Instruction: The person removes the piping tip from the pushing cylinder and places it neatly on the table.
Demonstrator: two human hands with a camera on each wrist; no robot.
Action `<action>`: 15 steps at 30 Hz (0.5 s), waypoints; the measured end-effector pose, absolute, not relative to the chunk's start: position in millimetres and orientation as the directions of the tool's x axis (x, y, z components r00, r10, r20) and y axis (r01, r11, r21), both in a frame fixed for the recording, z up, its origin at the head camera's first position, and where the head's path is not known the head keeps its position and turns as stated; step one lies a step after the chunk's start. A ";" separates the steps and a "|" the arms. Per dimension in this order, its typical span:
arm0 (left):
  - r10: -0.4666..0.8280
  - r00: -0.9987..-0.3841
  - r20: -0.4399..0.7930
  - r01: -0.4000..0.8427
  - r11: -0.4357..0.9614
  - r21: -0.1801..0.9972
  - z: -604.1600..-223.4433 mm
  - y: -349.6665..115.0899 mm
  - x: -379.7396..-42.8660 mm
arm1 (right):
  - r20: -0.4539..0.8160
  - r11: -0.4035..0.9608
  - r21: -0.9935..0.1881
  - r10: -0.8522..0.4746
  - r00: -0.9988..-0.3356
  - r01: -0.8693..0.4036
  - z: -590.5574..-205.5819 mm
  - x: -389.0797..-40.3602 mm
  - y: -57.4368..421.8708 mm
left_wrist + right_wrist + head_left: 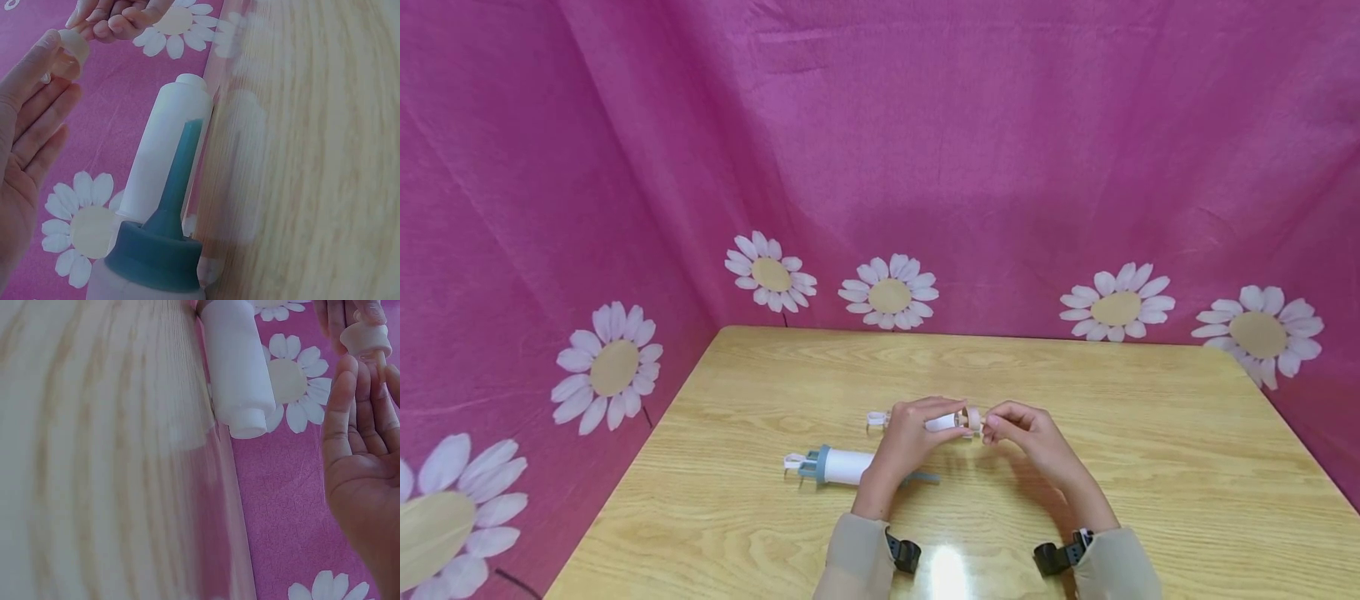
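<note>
Raised over the table, a cream-coloured cap with a thin nozzle (365, 340) is between both hands. My left hand (912, 429) holds its wide rim between thumb and fingers. The thumb and fingertips of my right hand (1028, 431) pinch the slim nozzle end. Below them a white barrel with a narrow neck (237, 365) lies on the table, a looped handle (876, 419) at its left end. Nearer me lies a similar syringe-like tube (847, 467) with a teal collar and teal tapered nozzle (178, 181). My left wrist partly hides it in the head view.
The wood-grain table (737, 533) has rounded back corners. A magenta curtain (970, 150) printed with large white daisies stands behind it and along the left side. Black straps with small cameras (904, 552) sit on both wrists.
</note>
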State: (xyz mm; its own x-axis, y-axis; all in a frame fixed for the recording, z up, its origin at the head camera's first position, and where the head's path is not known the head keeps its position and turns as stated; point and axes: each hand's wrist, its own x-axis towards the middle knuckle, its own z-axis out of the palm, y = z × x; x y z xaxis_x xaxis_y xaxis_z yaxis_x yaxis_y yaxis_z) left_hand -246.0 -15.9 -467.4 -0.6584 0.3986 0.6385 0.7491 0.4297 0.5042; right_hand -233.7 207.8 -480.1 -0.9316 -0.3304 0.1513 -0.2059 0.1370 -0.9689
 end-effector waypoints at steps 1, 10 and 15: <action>0.398 -0.657 0.640 0.750 0.424 0.507 -467.4 -16.1 -246.2 | 0.147 0.141 -0.969 -0.324 -0.935 -0.202 -479.8 -233.5 207.4; 0.395 -0.664 0.635 0.745 0.428 0.512 -466.7 -17.2 -243.9 | 0.086 0.187 -0.973 -0.266 -0.960 -0.139 -477.8 -232.9 194.6; 0.393 -0.675 0.625 0.735 0.429 0.524 -466.2 -17.0 -243.2 | 0.087 0.189 -0.972 -0.270 -0.959 -0.141 -476.7 -232.3 187.6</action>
State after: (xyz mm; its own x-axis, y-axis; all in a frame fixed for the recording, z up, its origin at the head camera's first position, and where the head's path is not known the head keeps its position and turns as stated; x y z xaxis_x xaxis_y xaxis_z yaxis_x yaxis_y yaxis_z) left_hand -243.2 -17.0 -466.2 -0.6747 0.3930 0.6247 0.7354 0.4293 0.5243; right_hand -232.3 187.6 -476.7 -0.9589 -0.2701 0.0869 -0.1414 0.1895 -0.9716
